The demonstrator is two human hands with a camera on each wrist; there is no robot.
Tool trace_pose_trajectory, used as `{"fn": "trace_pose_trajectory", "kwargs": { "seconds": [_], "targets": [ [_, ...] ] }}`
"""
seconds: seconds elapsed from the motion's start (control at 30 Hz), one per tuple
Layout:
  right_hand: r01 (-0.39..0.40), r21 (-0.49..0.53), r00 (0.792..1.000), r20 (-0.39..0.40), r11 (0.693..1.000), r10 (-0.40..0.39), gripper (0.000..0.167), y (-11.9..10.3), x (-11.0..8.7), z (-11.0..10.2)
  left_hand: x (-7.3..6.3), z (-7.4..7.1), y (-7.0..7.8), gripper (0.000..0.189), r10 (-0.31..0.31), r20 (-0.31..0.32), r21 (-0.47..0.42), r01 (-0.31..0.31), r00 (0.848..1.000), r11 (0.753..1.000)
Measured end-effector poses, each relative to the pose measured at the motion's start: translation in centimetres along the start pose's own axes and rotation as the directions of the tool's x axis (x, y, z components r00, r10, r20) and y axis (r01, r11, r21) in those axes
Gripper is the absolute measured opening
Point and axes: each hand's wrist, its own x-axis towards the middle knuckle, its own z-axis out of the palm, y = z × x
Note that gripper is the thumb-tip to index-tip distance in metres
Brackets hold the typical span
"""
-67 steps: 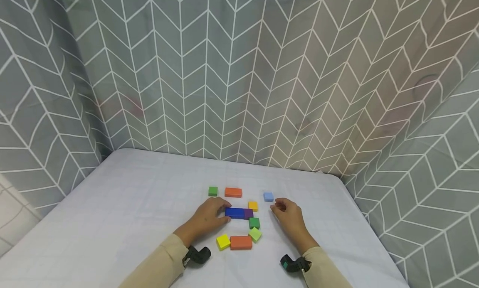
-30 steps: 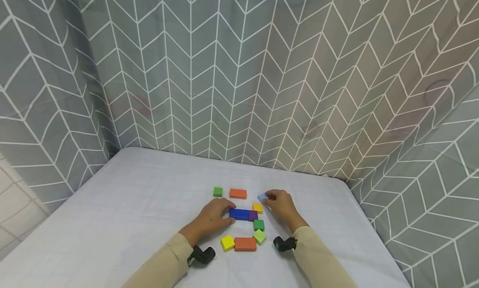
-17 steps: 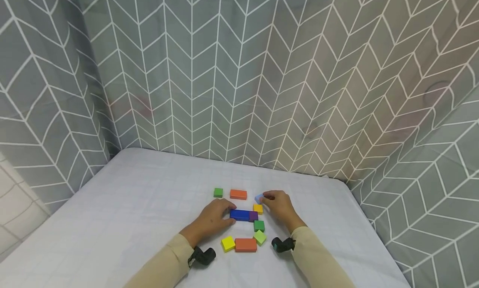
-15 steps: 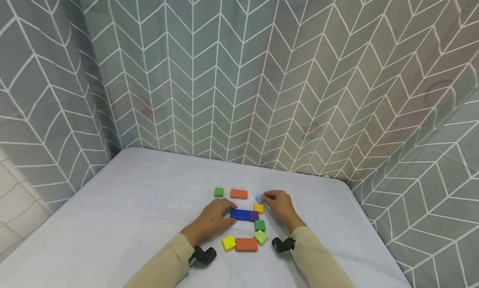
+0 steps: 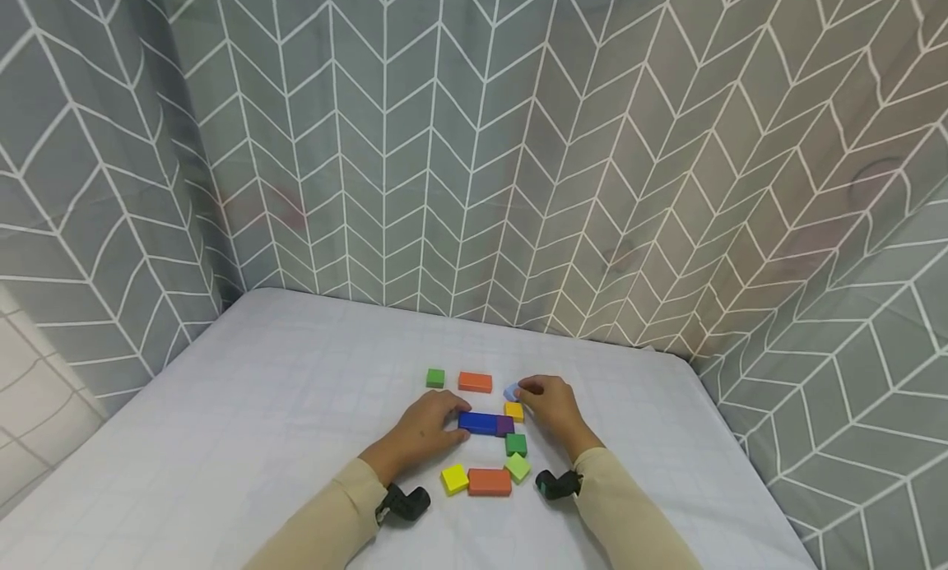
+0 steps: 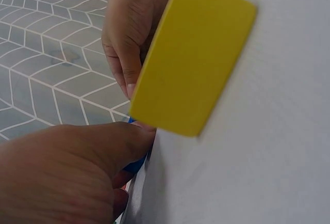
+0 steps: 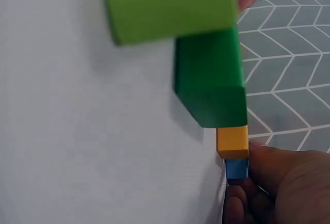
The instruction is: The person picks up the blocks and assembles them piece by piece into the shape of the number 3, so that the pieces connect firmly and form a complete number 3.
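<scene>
My left hand (image 5: 420,432) has its thumb and index finger on either side of a long blue block's (image 5: 477,424) left end. A small purple block (image 5: 504,425) continues the row on the right. Between thumb and fingertips, my right hand (image 5: 551,405) pinches a light blue block (image 5: 512,391), tilted and just behind an orange-yellow block (image 5: 514,411). The right wrist view shows the light blue block (image 7: 237,169) right beyond the orange-yellow one (image 7: 232,142). Fingers partly hide it in the head view.
In front of the purple block come a dark green block (image 5: 516,444), a turned lime block (image 5: 518,468), a red-orange block (image 5: 490,482) and a yellow block (image 5: 455,479). Farther back lie a green block (image 5: 435,378) and an orange-red block (image 5: 476,382) on the white-covered table (image 5: 311,364).
My right hand has moved left, taken the light blue block and brought it, turned, behind the orange-yellow block. My left hand has stayed at the blue block. The view shifts slightly.
</scene>
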Motion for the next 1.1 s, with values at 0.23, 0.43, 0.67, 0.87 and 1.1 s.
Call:
{"fn": "trace_pose_trajectory", "kwargs": {
  "seconds": [0.23,0.43,0.67,0.87,1.1],
  "targets": [
    [0.009,0.037,1.000,-0.011,0.999,-0.009,0.025,0.41,0.14,0.04,-0.06,-0.01,0.23,0.039,-0.001,-0.012,0.011,0.001,1.000,1.000],
    [-0.009,0.060,1.000,-0.009,0.998,0.009,0.026,0.54,0.07,0.05,-0.08,-0.06,0.15,0.039,0.007,-0.011,0.010,-0.007,1.000,1.000],
    [-0.006,0.084,1.000,-0.014,0.996,0.007,0.026,0.56,-0.24,0.16,0.00,-0.05,-0.02,0.038,0.019,-0.002,0.007,-0.019,1.000,1.000],
    [-0.002,0.099,1.000,-0.026,0.995,0.005,0.025,0.63,-0.26,0.30,0.06,-0.03,-0.17,0.038,0.020,-0.003,0.014,-0.020,1.000,1.000],
    [0.006,0.109,1.000,-0.029,0.994,-0.002,0.024,0.71,-0.13,0.43,0.08,0.01,-0.08,0.037,0.009,-0.003,0.012,-0.009,1.000,1.000]
  ]
}}
